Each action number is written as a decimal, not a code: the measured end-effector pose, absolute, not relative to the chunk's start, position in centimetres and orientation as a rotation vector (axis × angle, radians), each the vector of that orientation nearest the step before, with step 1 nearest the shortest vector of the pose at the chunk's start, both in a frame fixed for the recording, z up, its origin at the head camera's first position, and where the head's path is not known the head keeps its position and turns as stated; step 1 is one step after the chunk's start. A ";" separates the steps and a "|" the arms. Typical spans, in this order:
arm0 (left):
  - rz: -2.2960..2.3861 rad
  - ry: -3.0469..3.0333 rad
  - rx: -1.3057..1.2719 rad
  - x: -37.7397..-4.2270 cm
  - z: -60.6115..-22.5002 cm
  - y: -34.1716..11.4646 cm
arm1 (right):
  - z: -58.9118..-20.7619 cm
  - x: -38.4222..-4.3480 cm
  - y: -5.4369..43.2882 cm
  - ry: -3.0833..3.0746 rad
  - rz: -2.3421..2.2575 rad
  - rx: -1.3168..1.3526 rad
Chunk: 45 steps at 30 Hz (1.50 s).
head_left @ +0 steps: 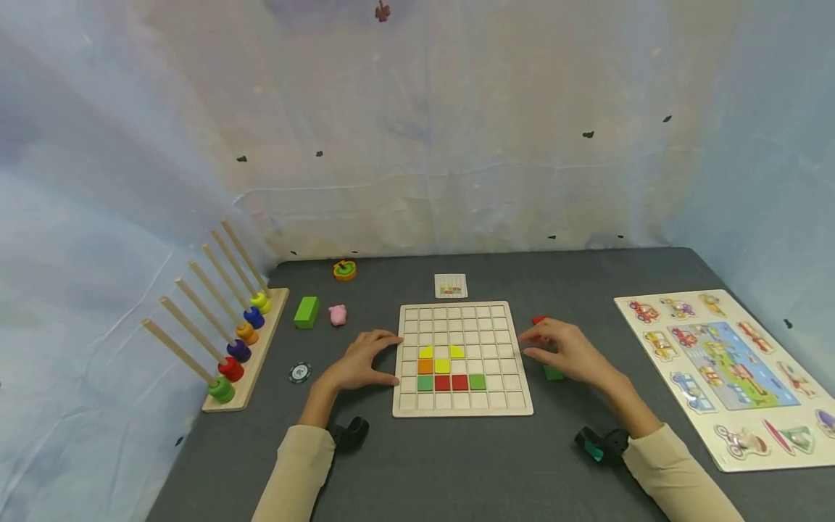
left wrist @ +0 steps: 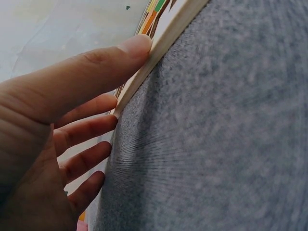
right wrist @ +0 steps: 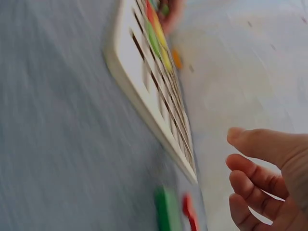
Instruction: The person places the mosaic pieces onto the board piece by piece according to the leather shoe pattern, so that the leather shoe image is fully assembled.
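Observation:
A square wooden grid board point(head_left: 493, 315) lies on the dark table, with several coloured tiles in its cells. Yellow, orange, red and green tiles point(head_left: 442, 383) sit left of its middle. My left hand point(head_left: 357, 362) touches the board's left edge with thumb and index fingertips, its fingers fairly straight; the wrist view shows the thumb on the rim point(left wrist: 161, 52). Just off the right edge hovers my right hand point(head_left: 566, 351), fingers loosely bent and holding nothing. Partly hidden by that hand are a red piece point(head_left: 538, 319) and a green block point(head_left: 553, 373).
Behind the board lies a small pattern card point(head_left: 451, 286). To the left stand a peg rack point(head_left: 269, 335) with coloured rings, a green block point(head_left: 306, 312), a pink pig figure point(head_left: 337, 315), a round chip point(head_left: 299, 373) and a green-orange toy point(head_left: 344, 270). A picture puzzle point(head_left: 711, 428) lies at right.

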<state>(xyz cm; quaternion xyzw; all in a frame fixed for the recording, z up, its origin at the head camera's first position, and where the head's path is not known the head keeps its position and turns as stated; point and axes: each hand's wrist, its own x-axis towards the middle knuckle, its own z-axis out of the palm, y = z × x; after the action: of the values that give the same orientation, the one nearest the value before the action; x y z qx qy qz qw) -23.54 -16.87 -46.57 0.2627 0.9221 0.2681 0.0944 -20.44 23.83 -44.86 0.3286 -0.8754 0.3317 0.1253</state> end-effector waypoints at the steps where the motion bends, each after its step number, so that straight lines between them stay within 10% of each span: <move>1: 0.794 2.733 0.773 -23.5 -46.5 -16.9 | -44.7 -20.5 24.6 -2.561 0.959 0.922; 20: 0.836 2.755 0.820 -23.4 -46.7 -16.9 | -45.9 -20.5 32.9 -2.761 0.958 0.733; 45: 0.804 2.729 0.760 -23.6 -46.6 -16.9 | -45.9 -20.5 29.9 -2.746 0.936 0.742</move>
<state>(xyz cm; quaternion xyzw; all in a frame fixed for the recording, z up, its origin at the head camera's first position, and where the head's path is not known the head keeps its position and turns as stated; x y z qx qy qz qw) -23.59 -16.85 -46.65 0.2568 0.9223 0.2716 0.0984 -20.48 29.86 -45.86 0.2471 -0.9145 0.3119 0.0736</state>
